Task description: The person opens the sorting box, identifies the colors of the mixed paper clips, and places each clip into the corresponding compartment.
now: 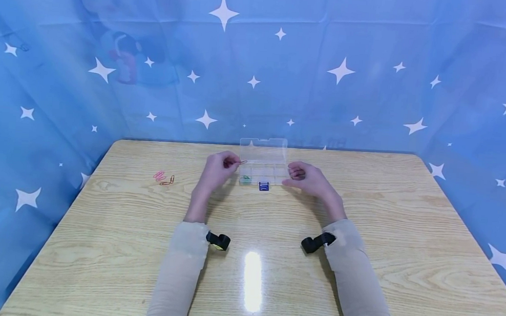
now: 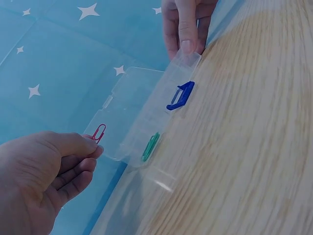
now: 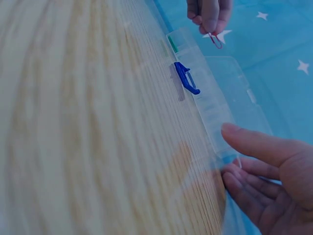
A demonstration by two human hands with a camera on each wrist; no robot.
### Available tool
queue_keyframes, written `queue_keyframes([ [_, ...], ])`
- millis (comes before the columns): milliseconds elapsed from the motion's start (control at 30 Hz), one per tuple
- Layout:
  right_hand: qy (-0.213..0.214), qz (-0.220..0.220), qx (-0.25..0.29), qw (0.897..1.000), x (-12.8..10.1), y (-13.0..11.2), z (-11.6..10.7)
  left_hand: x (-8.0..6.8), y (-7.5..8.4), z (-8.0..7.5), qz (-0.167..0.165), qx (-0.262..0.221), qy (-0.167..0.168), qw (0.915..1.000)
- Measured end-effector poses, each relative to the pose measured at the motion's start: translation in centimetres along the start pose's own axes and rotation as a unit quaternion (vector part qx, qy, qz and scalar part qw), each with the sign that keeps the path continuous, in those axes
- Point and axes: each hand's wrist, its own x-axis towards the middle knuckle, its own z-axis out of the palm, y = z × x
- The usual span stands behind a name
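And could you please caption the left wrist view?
Left hand pinching a red paperclip near an open, clear box with a blue latch.

On the wood-grained table (image 1: 117, 266), before the blue star-printed cloth (image 1: 287, 52): clear rectangular plastic box (image 1: 274, 172) between my left hand (image 1: 219, 169) and right hand (image 1: 310, 180), clear lid (image 1: 263, 151) behind. Front-left compartment: green looped paper clips (image 1: 245, 178). Front centre: blue plastic latch (image 1: 263, 189). In my left hand: red looped paper clip (image 2: 99, 133). Left of that hand: pink looped paper clips (image 1: 159, 176), copper-coloured paper clips (image 1: 167, 182) just beside them.

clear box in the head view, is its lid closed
No, the lid stands raised at the back of the clear box.
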Motion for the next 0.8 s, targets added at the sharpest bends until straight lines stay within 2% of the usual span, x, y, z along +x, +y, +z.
queue_keyframes([
  [800,0.003,-0.001,-0.002,1.0,0.1,0.1,0.1,1.1,-0.9,1.3,-0.003,0.024,-0.017,0.9996],
])
